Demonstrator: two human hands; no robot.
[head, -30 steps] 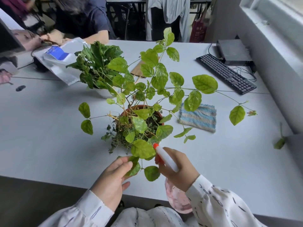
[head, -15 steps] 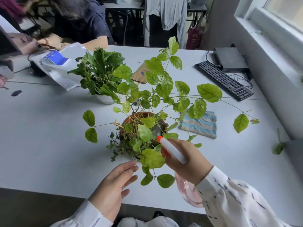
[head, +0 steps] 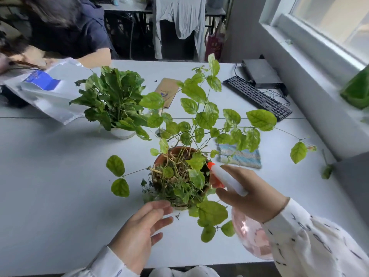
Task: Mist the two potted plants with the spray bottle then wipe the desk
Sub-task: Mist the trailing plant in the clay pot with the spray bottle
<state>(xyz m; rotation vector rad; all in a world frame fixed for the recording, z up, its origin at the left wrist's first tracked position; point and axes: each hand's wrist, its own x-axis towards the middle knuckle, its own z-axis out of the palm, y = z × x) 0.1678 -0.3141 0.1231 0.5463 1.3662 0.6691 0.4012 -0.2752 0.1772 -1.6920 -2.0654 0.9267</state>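
Right hand (head: 253, 194) has its fingers wrapped around the spray bottle (head: 227, 179) at lower right, orange nozzle aimed at the terracotta potted plant (head: 179, 172) in the middle of the frame. Left hand (head: 139, 232) sits lower centre, fingers relaxed and slightly apart, holding nothing, tips just beside the trailing leaves. Second plant (head: 113, 104) is upper left on the white desk (head: 50, 186), striped cloth (head: 239, 158) right of centre.

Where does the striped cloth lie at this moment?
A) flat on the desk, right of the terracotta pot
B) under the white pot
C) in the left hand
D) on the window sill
A: the striped cloth lies flat on the desk, right of the terracotta pot and nearer than the keyboard.
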